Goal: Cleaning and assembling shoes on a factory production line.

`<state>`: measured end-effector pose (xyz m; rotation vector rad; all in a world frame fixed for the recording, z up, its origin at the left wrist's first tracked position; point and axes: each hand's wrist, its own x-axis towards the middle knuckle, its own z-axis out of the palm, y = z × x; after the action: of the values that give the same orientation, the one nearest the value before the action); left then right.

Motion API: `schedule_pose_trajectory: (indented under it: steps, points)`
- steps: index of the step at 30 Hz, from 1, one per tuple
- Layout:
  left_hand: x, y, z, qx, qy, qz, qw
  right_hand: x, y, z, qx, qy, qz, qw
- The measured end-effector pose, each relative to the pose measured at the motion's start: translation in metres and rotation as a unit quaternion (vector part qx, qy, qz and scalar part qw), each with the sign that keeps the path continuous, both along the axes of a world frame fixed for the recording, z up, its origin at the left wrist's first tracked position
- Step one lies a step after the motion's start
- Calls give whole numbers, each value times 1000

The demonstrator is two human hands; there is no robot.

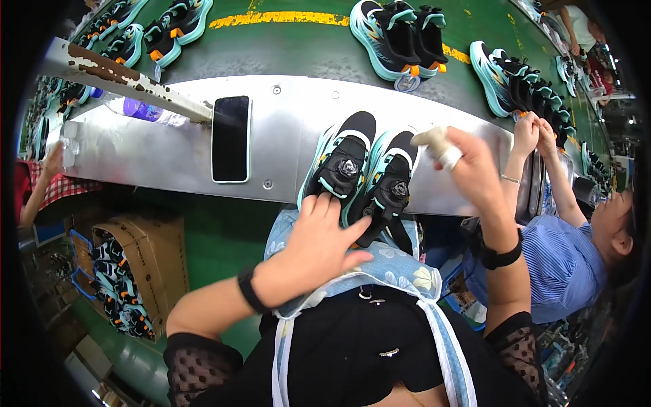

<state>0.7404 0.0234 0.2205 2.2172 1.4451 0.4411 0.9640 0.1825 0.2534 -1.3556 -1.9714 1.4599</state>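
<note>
A pair of black sneakers with pale-teal soles stands side by side, toes pointing away, at the near edge of the metal ledge. These are the left sneaker [344, 159] and the right sneaker [392, 180], each with a round dial on top. My left hand [315, 237] is open, fingers spread, its fingertips at the left sneaker's ankle opening. Its index finger reaches toward the right sneaker. My right hand [468, 163] is raised beside the right sneaker's toe, with whitish wraps on its fingers. Motion blurs it, so its grip is unclear.
A phone [231, 139] lies on the metal ledge [291, 102], beside a paint-chipped bar [129, 78]. Beyond, sneakers [397, 41] stand on a green surface. A carton [152, 264] of shoe parts is at lower left. A co-worker in a blue striped top [556, 264] sits at right.
</note>
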Motion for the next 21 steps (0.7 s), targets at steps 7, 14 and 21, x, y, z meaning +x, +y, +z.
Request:
schedule_pose_trajectory:
  steps: [7, 14, 21]
  points:
    - [-48, 83, 49, -149, -191, 109, 964, 40, -18, 5, 32, 38, 24, 998]
    - [-100, 220, 32, 307, 95, 277, 906, 24, 67, 5, 104, 6, -84, 991]
    - [16, 265, -69, 172, -111, 77, 976, 24, 153, -75, 333, -235, -56, 911]
